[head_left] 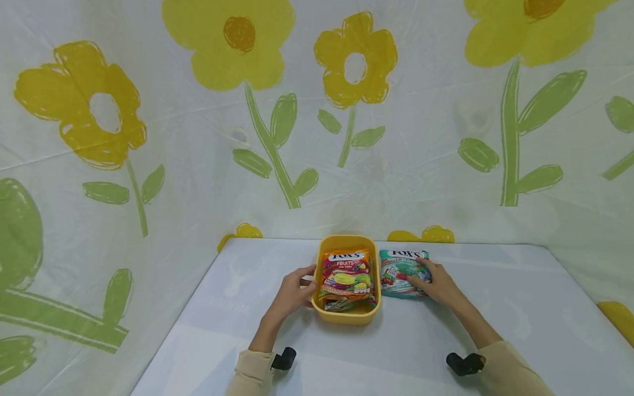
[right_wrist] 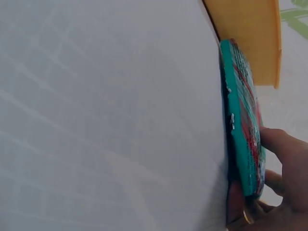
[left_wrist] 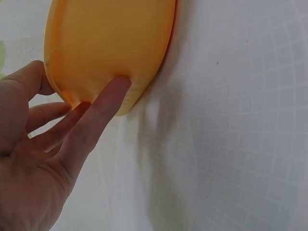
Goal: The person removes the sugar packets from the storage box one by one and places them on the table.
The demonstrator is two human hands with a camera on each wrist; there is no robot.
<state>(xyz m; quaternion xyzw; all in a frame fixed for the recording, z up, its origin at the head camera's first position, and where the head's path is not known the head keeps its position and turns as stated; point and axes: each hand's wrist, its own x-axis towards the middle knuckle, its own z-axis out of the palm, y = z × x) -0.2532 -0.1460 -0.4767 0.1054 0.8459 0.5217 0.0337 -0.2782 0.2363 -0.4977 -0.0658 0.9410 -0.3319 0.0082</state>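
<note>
A yellow tub [head_left: 348, 318] stands mid-table and holds a red Fox's Fruits candy bag [head_left: 346, 276]. My left hand [head_left: 299, 287] rests against the tub's left wall. In the left wrist view its fingers [left_wrist: 103, 108] lie straight on the tub wall [left_wrist: 110, 43], with the thumb near the rim. Just right of the tub, a teal Fox's mint candy bag [head_left: 400, 271] lies on the table. My right hand [head_left: 435, 282] grips the right part of it. The right wrist view shows fingers [right_wrist: 284, 149] curled over the teal bag [right_wrist: 243, 125], with another digit under its near edge.
The white table [head_left: 495, 308] has a left edge [head_left: 173, 324] and a right edge running diagonally. A cloth with yellow flowers [head_left: 238, 44] hangs behind and at both sides. Black wrist mounts [head_left: 283, 358] sit on both forearms.
</note>
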